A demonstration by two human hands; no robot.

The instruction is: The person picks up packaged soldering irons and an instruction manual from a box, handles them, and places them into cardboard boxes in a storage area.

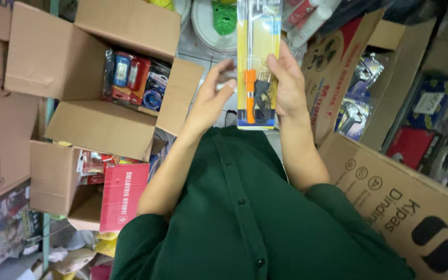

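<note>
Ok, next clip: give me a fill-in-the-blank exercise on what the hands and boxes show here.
1. The long clear blister pack with yellow backing card holds a tool with an ____ handle.
2. The right hand grips the pack's ____ edge.
3. The left hand has its fingers ____.
4. The open brown cardboard box lies to the pack's ____.

Missing words: orange; right; spread; left

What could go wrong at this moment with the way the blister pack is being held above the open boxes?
The right hand grips the long blister pack only by one edge, while the left hand barely touches it with its fingertips; it might slip. If it falls, it could drop between the open cardboard box and the large printed carton, where clutter would hide it.
</note>
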